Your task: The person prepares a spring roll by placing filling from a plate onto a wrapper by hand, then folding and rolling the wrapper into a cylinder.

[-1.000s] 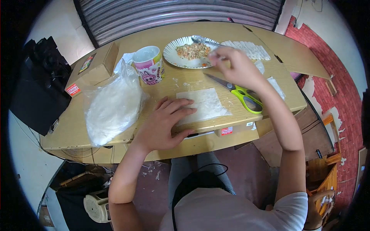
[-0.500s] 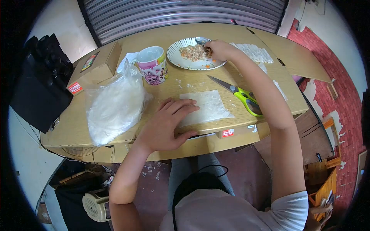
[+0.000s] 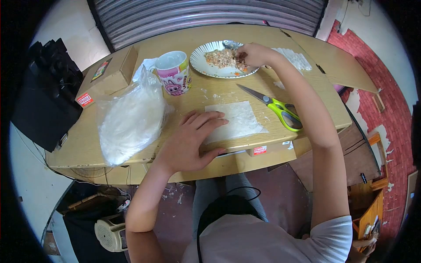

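Observation:
My left hand (image 3: 188,142) lies open at the table's front edge, its fingertips on the left side of a thin white wrapper sheet (image 3: 237,118). My right hand (image 3: 256,55) reaches to the right side of a white fluted paper plate (image 3: 199,66). Its fingers are curled together in the minced filling (image 3: 220,58), which has orange bits in it. A metal spoon (image 3: 230,44) rests at the plate's far rim, beside that hand. Under my right forearm, green-handled scissors (image 3: 276,107) lie with their blades pointing toward the plate.
A patterned mug (image 3: 173,74) and a plastic bag of white wrappers (image 3: 129,120) stand on the left, before a cardboard box (image 3: 107,72). Rows of white rolls (image 3: 296,59) lie right of the plate. White scraps dot the table (image 3: 184,109).
My right hand has shifted slightly on the plate, its fingers now curled further into the filling. My left hand and the wrapper sheet have stayed in place.

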The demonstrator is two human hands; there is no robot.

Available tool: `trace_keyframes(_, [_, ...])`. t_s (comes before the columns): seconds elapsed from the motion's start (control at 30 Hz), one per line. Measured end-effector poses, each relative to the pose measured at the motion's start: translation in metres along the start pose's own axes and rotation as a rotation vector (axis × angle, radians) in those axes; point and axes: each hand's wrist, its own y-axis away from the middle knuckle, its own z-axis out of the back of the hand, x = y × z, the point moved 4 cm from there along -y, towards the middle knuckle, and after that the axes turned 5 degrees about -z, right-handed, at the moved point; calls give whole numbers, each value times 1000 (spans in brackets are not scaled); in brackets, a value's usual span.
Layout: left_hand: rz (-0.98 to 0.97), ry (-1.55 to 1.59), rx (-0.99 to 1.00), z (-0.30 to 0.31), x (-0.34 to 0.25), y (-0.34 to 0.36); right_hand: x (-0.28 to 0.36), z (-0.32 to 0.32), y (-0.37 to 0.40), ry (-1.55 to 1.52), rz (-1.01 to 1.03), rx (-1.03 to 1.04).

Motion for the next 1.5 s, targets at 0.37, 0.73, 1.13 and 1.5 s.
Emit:
trace_keyframes(0.37, [-2, -13, -8, 0, 0, 0, 9, -9, 17, 18, 20, -94])
trace_keyframes(0.73, [0, 25, -7, 1, 0, -1, 2, -10, 15, -106, 42, -117])
trace_keyframes(1.13, [42, 133, -22, 1, 6, 1, -7, -10, 11, -166, 11, -332])
trace_keyframes(1.5, [112, 270, -55, 4, 10, 1, -24, 0, 30, -1364, -222, -36])
